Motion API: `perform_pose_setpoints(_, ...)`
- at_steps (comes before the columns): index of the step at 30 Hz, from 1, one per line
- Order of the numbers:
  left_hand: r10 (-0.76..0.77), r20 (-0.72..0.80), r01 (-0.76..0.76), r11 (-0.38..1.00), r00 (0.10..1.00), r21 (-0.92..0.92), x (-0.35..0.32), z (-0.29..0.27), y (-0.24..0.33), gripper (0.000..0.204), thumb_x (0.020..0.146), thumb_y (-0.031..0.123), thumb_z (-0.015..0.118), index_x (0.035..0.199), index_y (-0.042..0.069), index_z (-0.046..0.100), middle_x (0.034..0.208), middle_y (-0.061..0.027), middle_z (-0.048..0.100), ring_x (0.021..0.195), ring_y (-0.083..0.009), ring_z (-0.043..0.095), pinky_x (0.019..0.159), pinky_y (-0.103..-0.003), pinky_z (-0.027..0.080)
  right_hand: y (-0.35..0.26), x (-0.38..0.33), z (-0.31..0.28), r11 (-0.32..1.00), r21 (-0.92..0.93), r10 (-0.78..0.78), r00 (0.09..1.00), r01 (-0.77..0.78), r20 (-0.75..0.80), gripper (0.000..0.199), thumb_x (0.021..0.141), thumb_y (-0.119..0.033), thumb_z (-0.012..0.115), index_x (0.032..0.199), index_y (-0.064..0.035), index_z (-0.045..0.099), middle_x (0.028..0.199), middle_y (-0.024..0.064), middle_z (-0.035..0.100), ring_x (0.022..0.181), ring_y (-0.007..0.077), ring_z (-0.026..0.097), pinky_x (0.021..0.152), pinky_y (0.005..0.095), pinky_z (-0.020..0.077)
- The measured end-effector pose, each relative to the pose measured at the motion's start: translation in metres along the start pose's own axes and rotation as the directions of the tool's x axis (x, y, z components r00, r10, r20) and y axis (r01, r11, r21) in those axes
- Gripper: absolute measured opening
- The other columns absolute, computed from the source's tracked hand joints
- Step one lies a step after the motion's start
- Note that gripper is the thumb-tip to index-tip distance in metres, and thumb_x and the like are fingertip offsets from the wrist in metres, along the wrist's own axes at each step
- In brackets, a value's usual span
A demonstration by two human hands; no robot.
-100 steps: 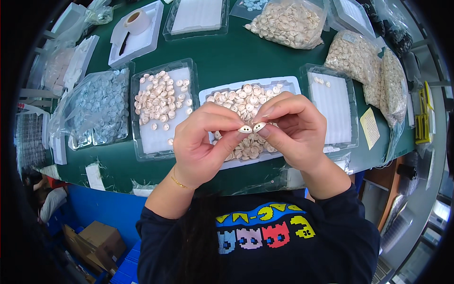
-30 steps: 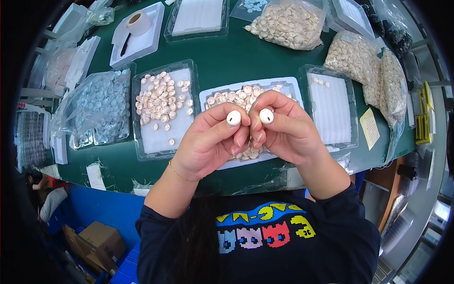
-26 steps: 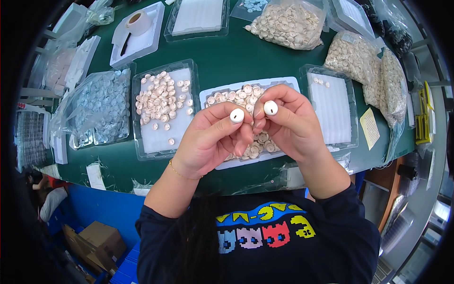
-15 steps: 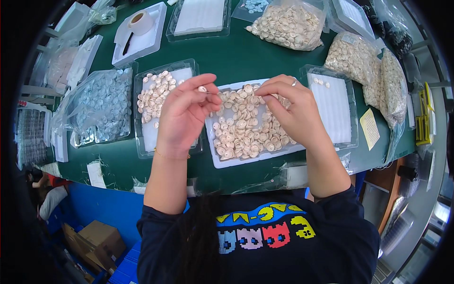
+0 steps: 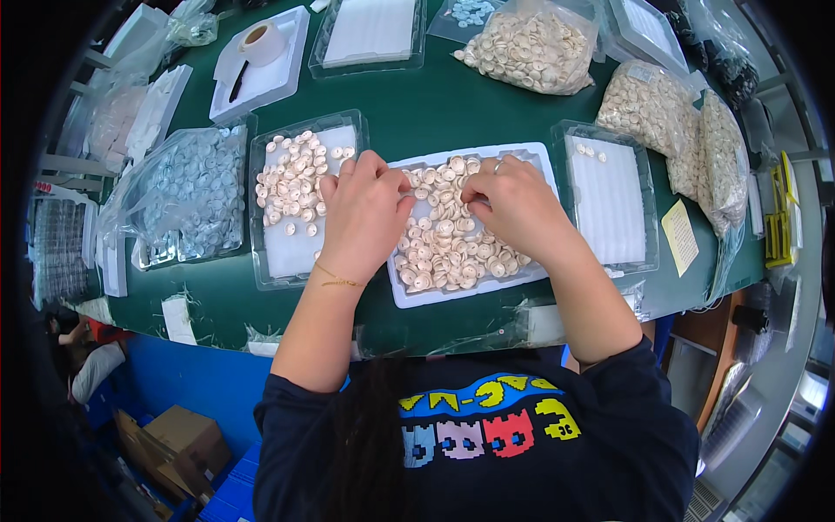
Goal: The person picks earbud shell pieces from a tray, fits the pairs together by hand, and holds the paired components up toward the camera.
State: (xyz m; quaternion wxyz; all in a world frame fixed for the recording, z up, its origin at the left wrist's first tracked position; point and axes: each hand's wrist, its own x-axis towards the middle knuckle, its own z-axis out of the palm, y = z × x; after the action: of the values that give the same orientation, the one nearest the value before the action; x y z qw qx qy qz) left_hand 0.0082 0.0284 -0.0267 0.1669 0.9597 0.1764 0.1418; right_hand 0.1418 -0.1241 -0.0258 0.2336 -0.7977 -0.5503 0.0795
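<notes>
A white tray [image 5: 546, 165] in front of me holds a heap of small round cream buttons [image 5: 452, 252]. Over its left side is my left hand [image 5: 367, 204], palm down, fingers curled and thumb close to the fingertips; whatever they pinch is hidden. My right hand [image 5: 519, 207] reaches in from the other side, its bent thumb and fingers closed at the upper middle of the heap, touching the buttons. I cannot make out what is between those fingertips. Left of the white tray, a clear plastic tray [image 5: 258, 235] with a white liner carries more cream buttons [image 5: 296, 174], partly behind my left hand.
On the right, another clear tray [image 5: 648, 209] has a white foam liner with a few buttons at its top. Bags of cream buttons [image 5: 531, 52] stand at the back and right. A bag of pale blue buttons [image 5: 196, 187] lies left; a tape roll [image 5: 261, 43] sits behind.
My left hand has turned from palm up, with a button at its fingertips, to palm down over the tray's left side. My right hand has shifted slightly down and left. The white tray has slid slightly.
</notes>
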Motion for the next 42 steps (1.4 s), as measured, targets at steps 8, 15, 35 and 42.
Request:
perform_pose_setpoints(8,0.079,-0.024,-0.077,0.996,0.997,0.050,0.002,0.001,0.004,0.006,0.072,0.009,0.066,0.073,0.008,0.061,0.083,-0.0023,0.053,0.081,-0.0206,0.052,0.072,-0.035,0.033,0.000,0.000,-0.003,0.999,0.033,0.011,1.000,-0.011,0.010,0.005,0.069,-0.006,0.059,0.072,-0.0060,0.063,0.076,0.0082,0.060,0.079,0.0279,0.055,0.074,0.0392,0.0431)
perform_pose_setpoints(15,-0.166,0.161,0.230,0.597,0.973,-0.769,0.000,-0.011,0.022,0.007,0.082,0.003,0.058,0.089,0.002,0.059,0.072,-0.0058,0.060,0.074,-0.0142,0.059,0.072,-0.026,0.044,-0.011,-0.001,-0.019,0.824,0.533,0.189,0.980,-0.194,0.065,0.006,0.075,-0.002,0.059,0.080,-0.0018,0.061,0.079,0.0085,0.063,0.069,0.0183,0.061,0.063,0.0281,0.0478)
perform_pose_setpoints(35,0.047,-0.273,-0.270,0.379,0.961,-0.885,-0.014,-0.025,0.028,0.022,0.074,-0.007,0.065,0.094,-0.003,0.060,0.081,-0.0081,0.059,0.068,-0.0100,0.050,0.058,-0.021,0.039,-0.039,-0.014,-0.027,0.659,0.677,0.008,0.897,0.329,-0.443,0.020,0.067,0.005,0.068,0.085,-0.0002,0.061,0.077,0.0080,0.063,0.065,0.0137,0.061,0.059,0.0233,0.0485)
perform_pose_setpoints(42,0.043,-0.300,-0.295,0.362,0.953,-0.884,-0.016,-0.023,0.030,0.018,0.073,-0.007,0.066,0.088,-0.002,0.058,0.081,-0.0092,0.060,0.067,-0.0104,0.051,0.057,-0.020,0.040,-0.040,-0.017,-0.031,0.602,0.742,-0.040,0.939,0.295,-0.341,0.021,0.070,0.014,0.061,0.087,0.0023,0.058,0.084,0.0125,0.060,0.079,0.0181,0.058,0.069,0.0278,0.0460)
